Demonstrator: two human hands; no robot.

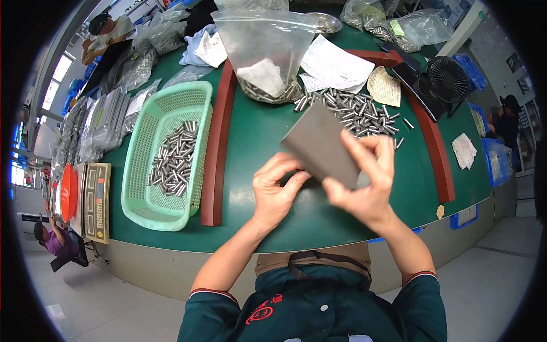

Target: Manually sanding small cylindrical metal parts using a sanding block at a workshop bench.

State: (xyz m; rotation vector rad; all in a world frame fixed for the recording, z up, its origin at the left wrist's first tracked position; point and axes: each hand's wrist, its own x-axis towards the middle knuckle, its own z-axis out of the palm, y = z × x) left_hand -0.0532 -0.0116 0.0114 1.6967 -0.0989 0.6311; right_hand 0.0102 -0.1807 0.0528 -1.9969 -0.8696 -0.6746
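A flat, grey-brown rectangular pad point(322, 142), perhaps a sanding pad, is tilted above the green table. My right hand point(367, 179) is closed on its right edge, thumb below and fingers above, slightly blurred. Just left of the pad's lower part, my left hand point(276, 185) is pinched, thumb toward forefinger; whatever sits between the fingertips is too small and hidden to tell. Beyond the pad lies a loose heap of short shiny metal pins point(364, 111), partly covered by it. More such pins point(175, 159) rest in a light green plastic basket point(142, 199) at the left.
Dark red bars point(216, 171) frame the work area. Behind it stand a clear plastic bag point(262, 40) with pins, white papers point(336, 62) and a black fan point(447, 80). Left of the basket are a scale point(98, 199) and bagged parts. A cloth point(464, 151) lies far right.
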